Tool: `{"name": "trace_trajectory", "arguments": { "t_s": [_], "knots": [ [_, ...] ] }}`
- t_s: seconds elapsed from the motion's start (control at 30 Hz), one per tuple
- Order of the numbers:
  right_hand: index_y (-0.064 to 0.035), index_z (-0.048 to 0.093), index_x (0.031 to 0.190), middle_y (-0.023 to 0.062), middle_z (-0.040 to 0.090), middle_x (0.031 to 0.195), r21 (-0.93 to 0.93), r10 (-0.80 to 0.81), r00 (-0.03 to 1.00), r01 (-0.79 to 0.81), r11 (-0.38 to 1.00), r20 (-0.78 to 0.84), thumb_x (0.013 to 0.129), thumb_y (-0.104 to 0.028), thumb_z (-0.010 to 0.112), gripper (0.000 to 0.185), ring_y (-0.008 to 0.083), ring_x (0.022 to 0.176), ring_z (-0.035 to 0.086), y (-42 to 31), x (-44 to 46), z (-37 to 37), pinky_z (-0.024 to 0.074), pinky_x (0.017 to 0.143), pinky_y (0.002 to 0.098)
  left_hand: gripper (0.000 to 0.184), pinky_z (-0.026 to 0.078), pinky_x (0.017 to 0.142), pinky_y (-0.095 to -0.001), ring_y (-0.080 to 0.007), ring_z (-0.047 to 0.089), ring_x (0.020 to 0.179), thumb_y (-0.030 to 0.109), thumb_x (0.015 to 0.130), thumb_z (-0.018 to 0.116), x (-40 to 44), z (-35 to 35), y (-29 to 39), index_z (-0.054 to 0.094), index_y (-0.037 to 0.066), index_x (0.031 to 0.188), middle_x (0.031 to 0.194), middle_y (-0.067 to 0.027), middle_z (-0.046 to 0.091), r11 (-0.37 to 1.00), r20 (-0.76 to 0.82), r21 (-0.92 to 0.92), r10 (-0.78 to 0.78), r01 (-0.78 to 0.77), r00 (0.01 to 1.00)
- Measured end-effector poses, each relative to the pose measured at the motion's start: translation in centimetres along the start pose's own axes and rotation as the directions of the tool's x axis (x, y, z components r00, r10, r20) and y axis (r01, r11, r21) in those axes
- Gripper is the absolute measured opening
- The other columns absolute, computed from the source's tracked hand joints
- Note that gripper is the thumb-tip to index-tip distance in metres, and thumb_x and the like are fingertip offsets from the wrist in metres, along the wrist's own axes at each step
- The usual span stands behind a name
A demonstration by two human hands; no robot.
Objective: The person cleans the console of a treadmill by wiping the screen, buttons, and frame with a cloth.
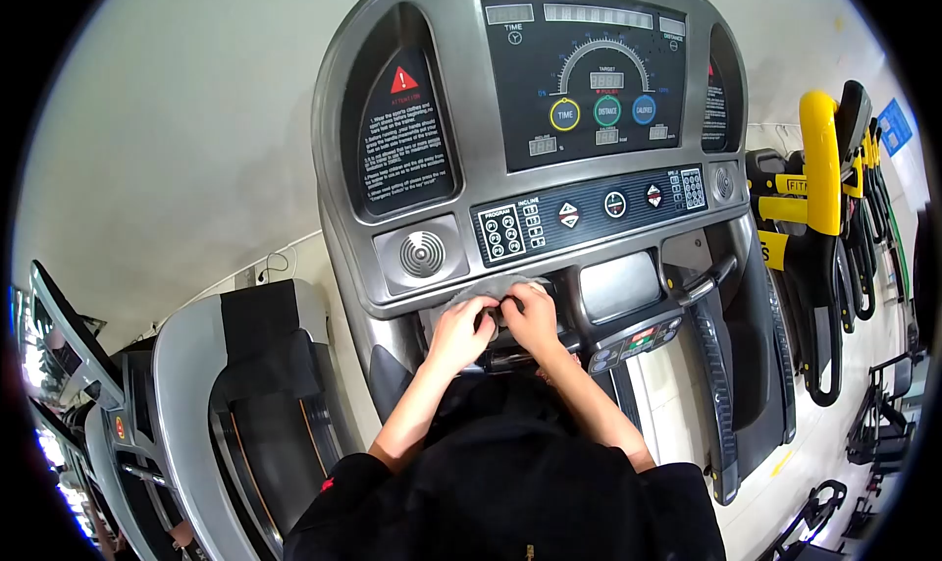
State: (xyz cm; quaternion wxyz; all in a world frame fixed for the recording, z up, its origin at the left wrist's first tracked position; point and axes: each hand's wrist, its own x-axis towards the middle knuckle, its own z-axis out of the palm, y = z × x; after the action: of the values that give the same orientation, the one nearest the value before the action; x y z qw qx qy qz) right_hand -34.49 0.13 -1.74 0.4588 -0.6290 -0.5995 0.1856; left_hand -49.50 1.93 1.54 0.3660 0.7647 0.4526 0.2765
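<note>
My left hand (461, 333) and my right hand (532, 318) are close together at the recess below the treadmill console (451, 252). Both have bent fingers, pinched around a grey, crumpled piece that looks like a cloth (479, 290). Its edge shows behind the fingers, and most of it is hidden. Something dark lies between the two hands, too covered to name. Right of my right hand sits a smooth grey tray (620, 287). Above the hands are the button strip (589, 214) and the dark display panel (589, 80), whose digits look unlit.
A small control panel (638, 343) with a handlebar (708, 284) juts out at the right. Another treadmill (186, 404) stands at the left beside the wall. Yellow and black gym equipment (822, 168) lines the right side.
</note>
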Motion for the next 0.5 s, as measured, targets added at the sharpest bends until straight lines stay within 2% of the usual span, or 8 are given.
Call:
{"name": "trace_trajectory", "arguments": {
  "t_s": [0.07,0.17,0.2,0.3,0.37,0.4,0.43,0.5],
  "knots": [
    [-0.0026,0.062,0.080,0.0118,0.064,0.078,0.092,0.016,0.999,-0.013,0.996,-0.037,0.074,-0.006,0.057,0.009,0.0330,0.079,0.059,-1.2,0.4,-1.0,0.0451,0.075,0.0394,0.028,0.049,0.069,-0.0297,-0.0263,0.064,0.088,0.006,0.077,0.057,0.2,0.0,0.5,0.062,0.005,0.104,0.094,-0.0129,0.066,0.987,-0.080,-0.042,0.154,-0.158,0.985],
    [-0.0035,0.061,0.093,0.0109,0.066,0.082,0.202,0.054,0.998,-0.045,0.978,-0.041,0.075,-0.004,0.056,0.019,0.0303,0.082,0.060,-0.2,0.2,-1.1,0.0459,0.076,0.0369,0.028,0.049,0.069,-0.0301,-0.0246,0.065,0.088,0.003,0.077,0.056,0.8,0.4,0.5,0.061,0.004,0.104,0.096,-0.0125,0.066,0.967,-0.047,-0.250,0.049,-0.059,0.998],
    [-0.0031,0.059,0.095,0.0120,0.065,0.084,0.173,0.035,0.997,-0.022,0.985,-0.072,0.075,-0.004,0.056,0.020,0.0312,0.082,0.060,0.0,-0.1,-0.7,0.0458,0.076,0.0377,0.026,0.050,0.076,-0.0345,-0.0304,0.064,0.086,0.003,0.078,0.056,0.9,0.5,0.7,0.060,0.005,0.104,0.094,-0.0146,0.065,0.975,-0.027,-0.218,0.045,-0.050,0.999],
    [-0.0021,0.049,0.091,0.0172,0.057,0.086,0.131,0.128,0.988,-0.116,0.985,-0.087,0.074,-0.004,0.056,0.018,0.0360,0.083,0.057,1.3,-0.8,0.0,0.0451,0.072,0.0403,0.024,0.049,0.069,-0.0371,-0.0313,0.062,0.078,0.006,0.077,0.057,0.8,2.0,-1.5,0.061,0.007,0.101,0.088,-0.0143,0.064,0.984,0.006,-0.120,0.131,-0.130,0.991],
    [-0.0023,0.049,0.089,0.0186,0.057,0.085,0.154,0.132,0.987,-0.117,0.981,-0.088,0.074,-0.004,0.056,0.017,0.0362,0.083,0.057,1.8,-1.1,0.2,0.0450,0.071,0.0400,0.020,0.049,0.069,-0.0378,-0.0322,0.062,0.077,0.008,0.078,0.058,1.2,1.7,-0.8,0.063,0.007,0.097,0.082,-0.0152,0.064,0.997,0.080,-0.071,0.035,-0.029,0.996],
    [-0.0014,0.049,0.086,0.0155,0.055,0.081,0.094,0.062,0.993,-0.052,0.994,-0.103,0.073,0.000,0.055,0.015,0.0299,0.076,0.057,2.5,-1.1,0.3,0.0456,0.071,0.0354,0.020,0.049,0.070,-0.0378,-0.0321,0.063,0.077,0.008,0.078,0.058,1.3,1.8,-0.7,0.063,0.007,0.097,0.084,-0.0151,0.065,0.994,0.049,-0.083,0.073,-0.068,0.996],
    [-0.0009,0.051,0.082,0.0141,0.057,0.081,0.074,0.097,0.993,-0.092,0.993,-0.067,0.072,0.002,0.054,0.011,0.0286,0.078,0.057,1.2,-1.0,-0.5,0.0453,0.073,0.0344,0.020,0.049,0.070,-0.0378,-0.0320,0.063,0.078,0.008,0.078,0.058,1.4,1.7,-0.2,0.063,0.006,0.097,0.085,-0.0149,0.065,0.990,0.021,-0.092,0.106,-0.104,0.994],
    [-0.0008,0.055,0.082,0.0132,0.059,0.083,0.127,-0.013,0.986,0.035,0.991,-0.167,0.072,0.003,0.053,0.011,0.0272,0.081,0.058,0.8,-0.7,-0.9,0.0456,0.075,0.0337,0.024,0.049,0.078,-0.0341,-0.0292,0.063,0.091,0.005,0.078,0.057,1.3,1.0,0.9,0.063,0.005,0.101,0.098,-0.0127,0.066,0.988,0.061,-0.121,0.107,-0.099,0.992]
  ]
}}
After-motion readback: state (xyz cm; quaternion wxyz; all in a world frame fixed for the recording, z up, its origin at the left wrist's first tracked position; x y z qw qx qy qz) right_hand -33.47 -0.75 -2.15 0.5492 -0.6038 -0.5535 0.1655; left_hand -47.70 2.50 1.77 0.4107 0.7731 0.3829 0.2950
